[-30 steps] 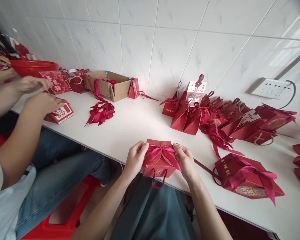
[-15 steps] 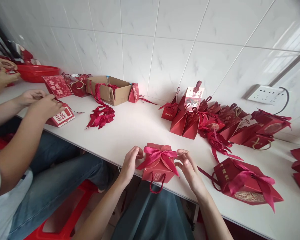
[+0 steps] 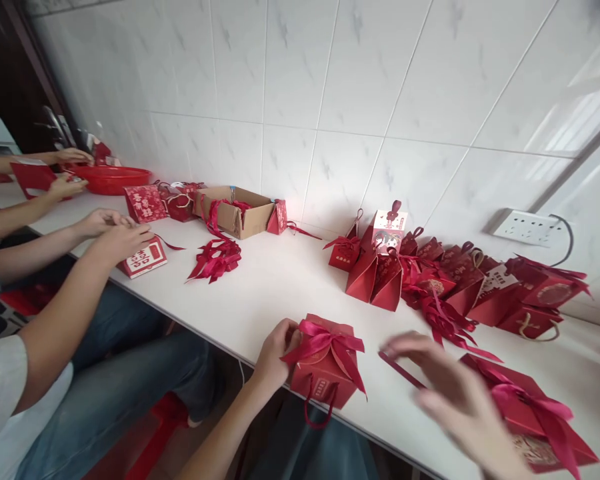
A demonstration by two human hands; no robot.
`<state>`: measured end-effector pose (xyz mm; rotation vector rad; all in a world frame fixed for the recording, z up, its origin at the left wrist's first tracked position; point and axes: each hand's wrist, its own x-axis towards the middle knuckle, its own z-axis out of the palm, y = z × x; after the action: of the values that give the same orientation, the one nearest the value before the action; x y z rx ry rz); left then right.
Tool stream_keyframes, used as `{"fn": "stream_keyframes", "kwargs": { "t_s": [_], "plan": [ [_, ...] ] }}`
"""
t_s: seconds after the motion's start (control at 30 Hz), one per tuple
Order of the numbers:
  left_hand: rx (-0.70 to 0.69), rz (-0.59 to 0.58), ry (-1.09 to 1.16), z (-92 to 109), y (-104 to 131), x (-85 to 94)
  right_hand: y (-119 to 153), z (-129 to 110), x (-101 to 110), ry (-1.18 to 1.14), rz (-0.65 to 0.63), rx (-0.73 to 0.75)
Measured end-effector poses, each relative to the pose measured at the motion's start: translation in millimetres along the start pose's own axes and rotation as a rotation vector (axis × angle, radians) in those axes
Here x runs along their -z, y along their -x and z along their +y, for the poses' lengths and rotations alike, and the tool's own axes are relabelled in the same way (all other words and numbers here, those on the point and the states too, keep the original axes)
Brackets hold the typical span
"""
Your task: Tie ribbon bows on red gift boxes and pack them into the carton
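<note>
A red gift box (image 3: 325, 370) with a pink satin bow (image 3: 330, 340) on top and a twisted rope handle (image 3: 320, 420) in front sits at the table's near edge. My left hand (image 3: 279, 357) grips its left side, with fingers curled at the bow's left end. To the right, my right hand (image 3: 447, 387) is smeared by motion; its fingers look apart, over a dark red ribbon strap (image 3: 400, 370). Whether it touches the strap is unclear. Beyond that hand lies a larger red box (image 3: 570, 427) with a pink bow, partly hidden by the hand.
Several red gift boxes (image 3: 375, 283) stand along the wall at right, below a power strip (image 3: 527, 227). Loose ribbons (image 3: 215, 260), a cardboard box (image 3: 255, 223) and a red basin (image 3: 113, 179) lie leftward. A co-worker's hands (image 3: 115, 233) handle a red-and-white box; another person works further left.
My right hand has left the bowed box and swung right toward the larger box. My left hand has closed in on the box's left side. The view has shifted.
</note>
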<state>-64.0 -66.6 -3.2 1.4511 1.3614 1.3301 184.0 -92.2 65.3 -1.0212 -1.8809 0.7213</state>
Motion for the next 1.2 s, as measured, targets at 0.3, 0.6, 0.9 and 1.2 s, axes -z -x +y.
{"fn": "stream_keyframes", "kwargs": {
  "t_s": [0.3, 0.6, 0.9, 1.2],
  "plan": [
    [-0.104, -0.017, -0.318, -1.1, 11.1, -7.1, -2.1, 31.4, -66.4, -0.092, -0.103, -0.122],
    [-0.034, -0.017, -0.192, 2.5, 9.0, -7.4, 0.3, 32.0, -73.1, -0.209, -0.030, -0.215],
    [0.062, -0.015, 0.223, 20.3, 0.3, 25.9, -18.3, 24.3, -95.1, -0.220, -0.097, -0.166],
    [0.176, 0.033, 0.308, 38.1, -6.5, 39.0, -37.9, 13.6, -111.5, -0.280, -0.196, -0.173]
  ]
}}
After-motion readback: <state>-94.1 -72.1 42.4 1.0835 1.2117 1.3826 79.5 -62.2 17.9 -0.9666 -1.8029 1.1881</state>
